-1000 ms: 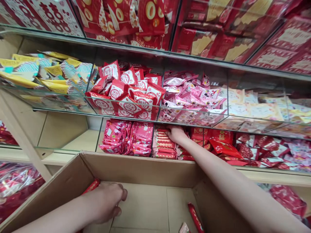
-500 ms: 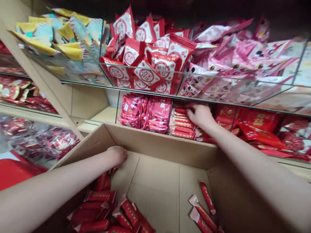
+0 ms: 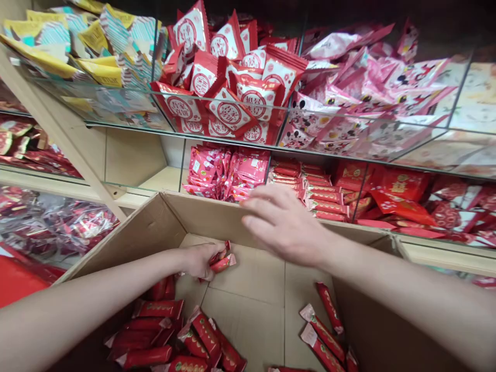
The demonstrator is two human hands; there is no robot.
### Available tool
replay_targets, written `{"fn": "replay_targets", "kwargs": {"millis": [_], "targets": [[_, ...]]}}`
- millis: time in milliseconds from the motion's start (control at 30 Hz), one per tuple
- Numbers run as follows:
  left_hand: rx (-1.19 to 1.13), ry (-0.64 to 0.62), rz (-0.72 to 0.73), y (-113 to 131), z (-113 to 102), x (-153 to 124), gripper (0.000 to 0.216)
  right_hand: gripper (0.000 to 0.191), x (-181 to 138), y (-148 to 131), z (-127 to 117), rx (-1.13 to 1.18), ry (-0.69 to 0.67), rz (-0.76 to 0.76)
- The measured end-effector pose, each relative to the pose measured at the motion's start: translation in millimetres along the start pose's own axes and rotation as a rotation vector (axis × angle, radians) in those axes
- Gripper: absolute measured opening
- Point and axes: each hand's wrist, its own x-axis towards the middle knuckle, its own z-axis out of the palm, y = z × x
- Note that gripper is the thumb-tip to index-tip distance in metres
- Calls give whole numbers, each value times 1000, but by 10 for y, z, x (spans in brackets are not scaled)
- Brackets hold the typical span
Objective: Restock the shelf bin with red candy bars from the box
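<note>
Inside a big cardboard box (image 3: 248, 305), my left hand (image 3: 199, 260) is closed around a couple of red stick-shaped snack packets (image 3: 222, 263), whose pale crimped ends poke out past the fingers. My right hand (image 3: 284, 225), somewhat blurred, hovers over the box's far wall with fingers apart and nothing visible in it. Loose red stick packets (image 3: 158, 309) are heaped at the box's left, and a few more red packets (image 3: 325, 336) lie at its right. Behind my right hand, matching stick packets (image 3: 327, 195) are stacked in rows on the lower shelf.
A glass-fronted upper shelf holds yellow-and-blue bags (image 3: 104, 46), red-and-white packets (image 3: 232, 111) and pink cartoon bags (image 3: 349, 103). Below it are pink packets (image 3: 205, 168) and red pouches (image 3: 403, 188). A slanted wooden post (image 3: 65, 119) stands at the left.
My right hand has drawn back from the lower shelf toward the box, moving left and down. My left hand has shifted right, bringing up red stick packets in its grip.
</note>
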Motion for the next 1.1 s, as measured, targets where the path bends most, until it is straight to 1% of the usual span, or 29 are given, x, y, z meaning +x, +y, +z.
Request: {"fn": "replay_targets", "kwargs": {"millis": [33, 100, 133, 200, 267, 333, 433, 533, 633, 733, 867, 900, 933, 1033, 1067, 1100], "targets": [[-20, -30, -16, 92, -21, -32, 41, 20, -13, -90, 16, 81, -57, 28], [-76, -84, -46, 308, -82, -121, 37, 17, -61, -219, 81, 235, -139, 182], [-216, -96, -76, 420, -112, -172, 34, 20, -93, -250, 122, 316, -150, 282], [-487, -70, -15, 619, -158, -266, 30, 31, -156, -246, 201, 505, -117, 465], [-637, -36, 55, 753, -177, -330, 32, 32, -197, -180, 250, 747, -79, 584], [-709, -13, 93, 816, -180, -361, 36, 29, -203, -98, 259, 1032, -54, 680], [-739, -15, 75, 837, -197, -390, 42, 34, -168, -21, 218, 1411, -21, 815], [-750, -50, 77, 854, -256, -432, 43, 40, -130, -10, 160, 1585, 11, 913], [-707, -38, 117, 883, -317, -465, 40, 37, -111, -18, 114, 1621, 80, 996], [-609, 31, 137, 884, -317, -462, 36, 27, -95, -23, 86, 1554, 146, 1018], [-483, 48, 5, 820, -237, -424, 36, 25, -79, -44, 93, 1490, 171, 976], [-488, 37, 8, 797, -215, -413, 37, 24, -78, -54, 105, 1477, 168, 969], [-520, 16, 46, 775, -195, -400, 38, 23, -78, -66, 121, 1445, 162, 957], [-654, -81, 198, 729, -130, -365, 35, 18, -78, -116, 171, 1244, 135, 887], [-685, -105, 209, 727, -103, -354, 34, 17, -78, -137, 183, 1176, 123, 856], [-703, -104, 195, 733, -71, -345, 34, 17, -79, -159, 191, 1128, 117, 827]]}}
